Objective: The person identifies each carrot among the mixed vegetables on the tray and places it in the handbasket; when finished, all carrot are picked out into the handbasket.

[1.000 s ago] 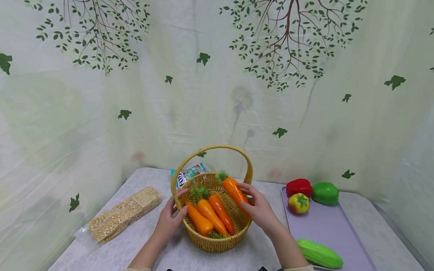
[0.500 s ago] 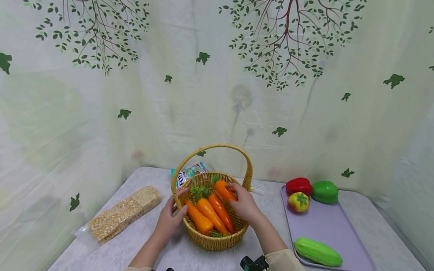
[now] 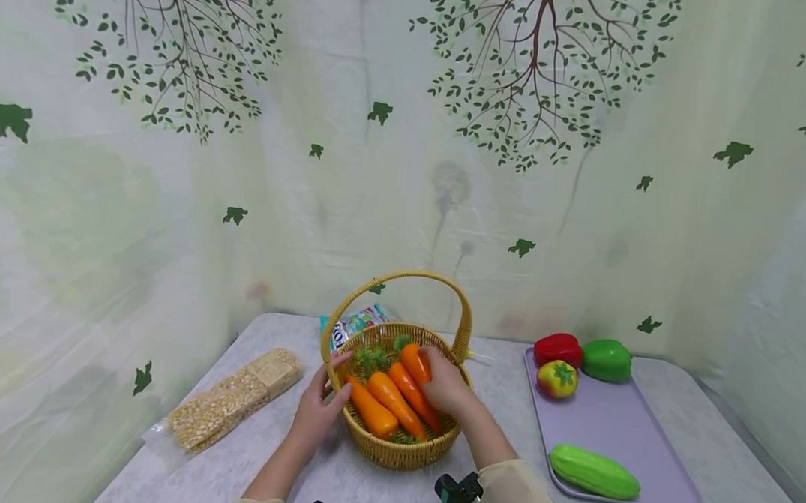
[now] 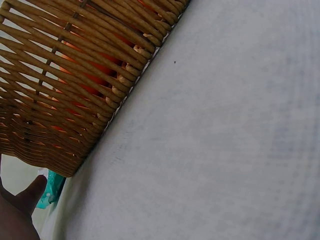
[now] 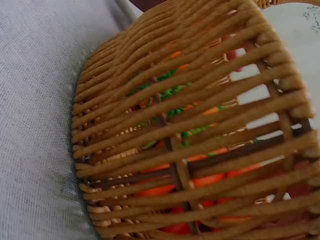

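A woven basket (image 3: 401, 454) with a tall arched handle stands in the middle of the table, several orange carrots (image 3: 391, 402) with green tops lying in it. At its left side my left hand (image 3: 316, 411) grips the rim by the foot of the handle. My right hand (image 3: 446, 385) reaches over the right rim, its fingers round another carrot (image 3: 415, 363) at the right inside. That carrot's lower end is hidden behind the hand. In both wrist views the basket wall (image 4: 75, 85) fills much of the picture, with orange and green showing through the weave (image 5: 190, 110).
Right of the basket lies a purple tray (image 3: 625, 434) with a red pepper (image 3: 557, 349), a green pepper (image 3: 607, 360), a red-yellow fruit (image 3: 557, 379) and a long green vegetable (image 3: 594, 471). A bag of grain (image 3: 234, 402) lies left; a teal packet (image 3: 359, 321) sits behind the basket.
My right hand has moved left and down with the carrot, from above the right rim into the basket beside the others. My left hand has stayed at the rim.
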Motion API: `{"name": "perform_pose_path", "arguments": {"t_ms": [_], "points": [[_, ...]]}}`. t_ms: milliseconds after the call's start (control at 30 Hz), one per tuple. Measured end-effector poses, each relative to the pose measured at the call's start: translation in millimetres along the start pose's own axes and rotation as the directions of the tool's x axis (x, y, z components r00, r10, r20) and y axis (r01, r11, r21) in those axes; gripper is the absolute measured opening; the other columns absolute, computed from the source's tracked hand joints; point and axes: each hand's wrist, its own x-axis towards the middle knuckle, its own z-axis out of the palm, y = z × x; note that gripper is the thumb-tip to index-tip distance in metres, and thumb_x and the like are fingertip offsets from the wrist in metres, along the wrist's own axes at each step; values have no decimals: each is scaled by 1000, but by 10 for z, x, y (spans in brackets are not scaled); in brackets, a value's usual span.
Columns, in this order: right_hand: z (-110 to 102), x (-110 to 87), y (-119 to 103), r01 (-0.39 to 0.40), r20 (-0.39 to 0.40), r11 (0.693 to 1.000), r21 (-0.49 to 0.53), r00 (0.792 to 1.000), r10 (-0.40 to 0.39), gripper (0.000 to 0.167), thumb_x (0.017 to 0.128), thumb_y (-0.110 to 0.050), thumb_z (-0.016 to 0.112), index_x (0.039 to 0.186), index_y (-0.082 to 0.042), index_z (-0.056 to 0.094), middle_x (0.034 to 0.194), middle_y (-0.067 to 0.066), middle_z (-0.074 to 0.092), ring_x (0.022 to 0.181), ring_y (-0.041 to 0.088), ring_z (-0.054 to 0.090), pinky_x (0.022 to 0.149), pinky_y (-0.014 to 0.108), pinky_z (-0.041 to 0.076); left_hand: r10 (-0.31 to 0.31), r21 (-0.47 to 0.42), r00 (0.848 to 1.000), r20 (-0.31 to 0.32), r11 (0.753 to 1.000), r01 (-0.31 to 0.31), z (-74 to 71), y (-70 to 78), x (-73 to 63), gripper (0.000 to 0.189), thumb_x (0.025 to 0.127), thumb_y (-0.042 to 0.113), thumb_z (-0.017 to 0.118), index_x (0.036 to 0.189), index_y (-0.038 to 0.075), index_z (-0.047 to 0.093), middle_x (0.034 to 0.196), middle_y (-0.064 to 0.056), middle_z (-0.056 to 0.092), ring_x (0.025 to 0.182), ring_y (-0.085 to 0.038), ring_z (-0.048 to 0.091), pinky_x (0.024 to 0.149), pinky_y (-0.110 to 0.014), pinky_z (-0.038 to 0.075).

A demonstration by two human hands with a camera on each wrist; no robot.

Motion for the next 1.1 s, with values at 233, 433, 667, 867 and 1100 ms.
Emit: {"name": "perform_pose_path", "arguments": {"t_ms": [233,433,667,867,1100], "points": [[54,-17,-18,-13,-34,1000,-17,999,12,55,88,1,59,142,2,46,138,24,56,128,40,54,107,55,44,-1,0,1000,-9,1000,1,2,-18,-21,50,100,23,61,147,31,46,165,-8,28,151,-34,28,115,-63,34],[62,-28,-15,-7,-73,1000,-14,997,6,55,88,-5,63,141,0,50,139,22,56,131,41,52,108,56,43,14,7,1000,-10,1000,-14,6,-16,-22,50,100,23,61,146,33,46,165,-9,29,151,-34,29,114,-63,35],[41,-60,-10,66,-196,993,93,980,-47,42,95,-10,58,136,-8,58,138,13,60,128,33,56,106,53,47,3,12,1000,-11,1000,-3,-6,-9,-12,50,100,23,60,147,33,46,165,-8,28,151,-33,29,114,-62,35],[21,-180,16,168,-252,968,188,960,-118,29,97,-7,54,122,-16,67,121,7,70,103,20,67,90,40,57,3,15,1000,-9,1000,-3,4,-14,-18,51,100,20,60,148,31,46,165,-8,28,151,-36,29,114,-64,35],[43,-402,107,314,-279,938,144,923,-266,28,96,0,55,116,-12,69,104,8,74,77,14,69,68,21,56,0,17,1000,-19,1000,0,5,-16,-14,51,99,20,61,147,32,47,165,-7,28,150,-34,30,114,-62,36]]}}
